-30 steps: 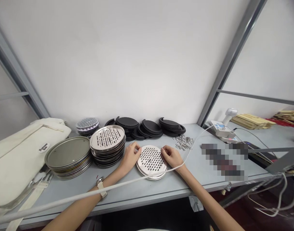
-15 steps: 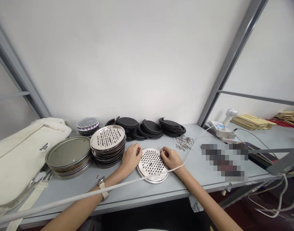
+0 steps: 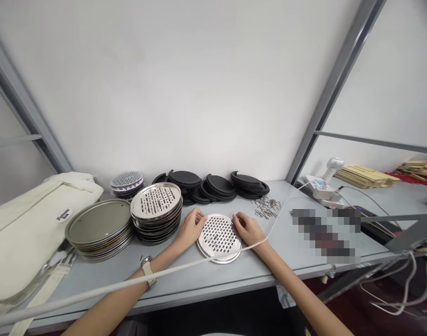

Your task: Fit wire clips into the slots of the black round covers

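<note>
A round silver metal plate with rows of slots (image 3: 218, 235) lies on the table between my hands. My left hand (image 3: 190, 228), with a watch (image 3: 148, 269) on its wrist, is closed at the plate's upper left rim. At the upper right rim, my right hand (image 3: 248, 228) has its thumb and fingers pinched together on the edge. Left of my left hand stands a stack of similar slotted plates (image 3: 156, 200). Small metal clips or hooks (image 3: 267, 206) are heaped beyond my right hand.
Black round pieces (image 3: 218, 184) are piled along the wall. At the left are a stack of olive-topped discs (image 3: 99, 221) and a cream bag (image 3: 31, 228). A white cable (image 3: 185, 267) hangs across the view. A scanner (image 3: 334, 165) and wooden strips (image 3: 367, 176) are at the right.
The slotted plate has shifted slightly left and away from me. My left hand has moved a little with it, and the right hand has hardly moved.
</note>
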A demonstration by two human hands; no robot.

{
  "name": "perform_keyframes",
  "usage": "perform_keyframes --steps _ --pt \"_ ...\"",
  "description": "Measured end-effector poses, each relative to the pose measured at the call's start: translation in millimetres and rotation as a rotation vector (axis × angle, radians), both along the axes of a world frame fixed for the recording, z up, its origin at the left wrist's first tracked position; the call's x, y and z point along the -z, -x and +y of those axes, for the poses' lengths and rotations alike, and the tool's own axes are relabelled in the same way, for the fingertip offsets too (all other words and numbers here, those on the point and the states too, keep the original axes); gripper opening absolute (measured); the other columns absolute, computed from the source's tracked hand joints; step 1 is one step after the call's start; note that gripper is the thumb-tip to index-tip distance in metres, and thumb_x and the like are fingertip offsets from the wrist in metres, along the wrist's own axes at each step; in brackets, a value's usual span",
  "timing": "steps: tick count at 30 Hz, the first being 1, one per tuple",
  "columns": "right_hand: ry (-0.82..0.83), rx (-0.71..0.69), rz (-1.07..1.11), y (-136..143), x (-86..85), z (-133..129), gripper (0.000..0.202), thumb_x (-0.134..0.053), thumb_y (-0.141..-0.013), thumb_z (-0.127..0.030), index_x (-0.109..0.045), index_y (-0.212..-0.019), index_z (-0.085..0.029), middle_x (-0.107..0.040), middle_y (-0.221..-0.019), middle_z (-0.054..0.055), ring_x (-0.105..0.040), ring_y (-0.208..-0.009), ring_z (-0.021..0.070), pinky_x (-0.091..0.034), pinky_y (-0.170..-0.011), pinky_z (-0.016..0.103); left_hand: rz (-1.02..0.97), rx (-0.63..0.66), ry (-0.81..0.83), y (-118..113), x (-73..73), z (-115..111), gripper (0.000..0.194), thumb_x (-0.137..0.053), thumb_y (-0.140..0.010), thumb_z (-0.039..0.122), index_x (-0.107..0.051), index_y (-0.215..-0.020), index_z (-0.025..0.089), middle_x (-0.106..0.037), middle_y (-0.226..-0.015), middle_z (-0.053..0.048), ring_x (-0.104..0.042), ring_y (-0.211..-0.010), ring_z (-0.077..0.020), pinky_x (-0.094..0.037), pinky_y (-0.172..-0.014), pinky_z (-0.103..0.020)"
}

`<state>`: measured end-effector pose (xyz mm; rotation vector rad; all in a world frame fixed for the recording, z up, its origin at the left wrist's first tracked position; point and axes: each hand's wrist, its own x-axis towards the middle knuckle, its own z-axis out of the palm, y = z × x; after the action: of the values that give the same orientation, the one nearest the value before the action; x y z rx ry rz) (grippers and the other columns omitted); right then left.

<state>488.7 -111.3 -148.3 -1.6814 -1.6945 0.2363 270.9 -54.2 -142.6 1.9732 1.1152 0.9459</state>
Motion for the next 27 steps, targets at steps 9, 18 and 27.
perform_keyframes --steps 9,18,27 --pt "0.022 -0.023 0.051 0 -1.0 -1 0.028 -0.040 -0.085 -0.041 -0.055 -0.075 -0.020 -0.056 -0.052 -0.001 -0.051 -0.049 0.0141 -0.035 -0.052 0.024 0.012 -0.056 -0.099 -1 6.0 0 0.005 -0.042 -0.088 0.025 -0.045 -0.090 0.021 -0.059 -0.081 -0.002 -0.059 -0.080 -0.0175 -0.045 -0.076 -0.032" --pt "0.002 -0.036 0.164 -2 2.1 2 0.028 -0.042 -0.084 -0.043 -0.055 -0.080 -0.019 -0.050 -0.049 -0.004 -0.047 -0.047 0.0133 -0.035 -0.049 0.024 0.154 -0.030 -0.223 -2 1.9 -5 0.006 -0.041 -0.089 0.024 -0.046 -0.087 0.021 -0.053 -0.090 -0.005 -0.052 -0.094 -0.0208 -0.042 -0.089 -0.039" --pt "-0.010 -0.010 0.209 -4 7.6 7 0.030 -0.043 -0.083 -0.047 -0.053 -0.076 -0.019 -0.049 -0.048 -0.003 -0.046 -0.047 0.0134 -0.036 -0.048 0.024 0.104 0.007 -0.172 -4 2.4 -9 0.005 -0.041 -0.089 0.023 -0.045 -0.092 0.022 -0.049 -0.095 -0.005 -0.054 -0.093 -0.0187 -0.044 -0.088 -0.035"
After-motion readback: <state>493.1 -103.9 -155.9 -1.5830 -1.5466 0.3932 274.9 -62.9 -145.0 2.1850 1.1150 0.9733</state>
